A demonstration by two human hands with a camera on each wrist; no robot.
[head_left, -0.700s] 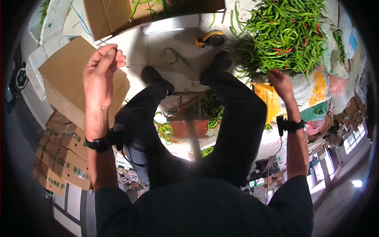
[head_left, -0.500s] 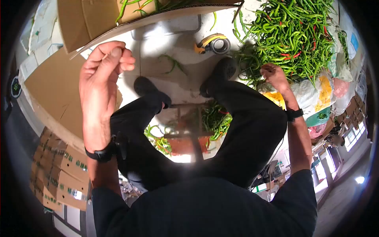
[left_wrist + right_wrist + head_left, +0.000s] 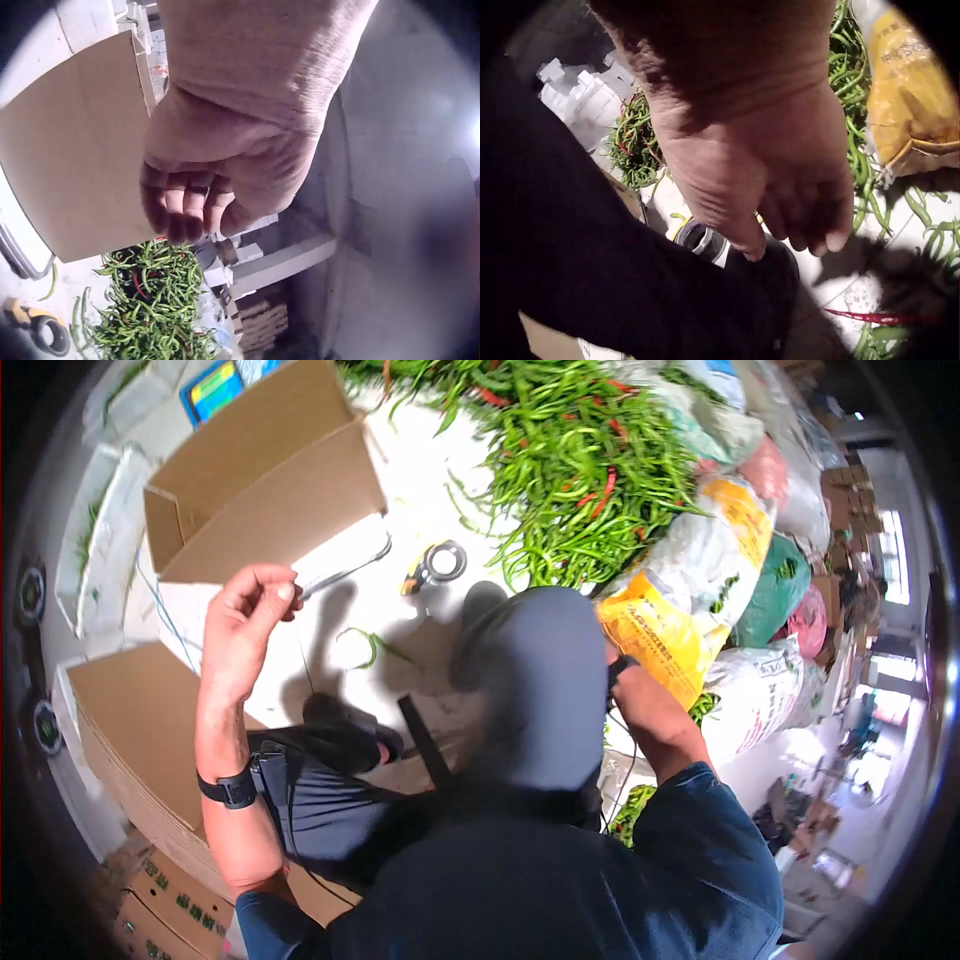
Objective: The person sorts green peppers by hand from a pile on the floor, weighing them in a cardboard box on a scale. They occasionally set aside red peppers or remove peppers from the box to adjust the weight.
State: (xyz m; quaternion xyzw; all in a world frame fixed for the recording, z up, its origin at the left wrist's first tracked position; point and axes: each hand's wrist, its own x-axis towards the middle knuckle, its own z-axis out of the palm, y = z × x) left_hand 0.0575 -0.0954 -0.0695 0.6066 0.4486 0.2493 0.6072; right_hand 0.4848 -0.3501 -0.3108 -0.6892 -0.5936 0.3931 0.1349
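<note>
My left hand [image 3: 240, 625] hangs in the air left of my knees, thumb close to the fingertips. Its fingers curl loosely in the left wrist view, with nothing visible in them. An open cardboard box [image 3: 290, 500] stands on the floor just beyond it. My right hand [image 3: 757, 172] hangs low beside my right leg, its fingers relaxed, bent and holding nothing visible; in the head view the knee mostly hides it. Green chili peppers [image 3: 590, 480], a few of them red, lie in a big heap ahead to the right.
A yellow tape dispenser [image 3: 412, 577] lies on the floor before my feet, near loose peppers [image 3: 372, 647]. Stacked flat cardboard [image 3: 140, 730] stands at my left. A yellow-and-white sack [image 3: 655, 635] and other bags line the right side. White foam crates [image 3: 105, 550] are at far left.
The head view has swung to the right. My right hand has dropped from beside the pepper heap to behind my raised right knee. My left hand remains raised, its fingers much the same.
</note>
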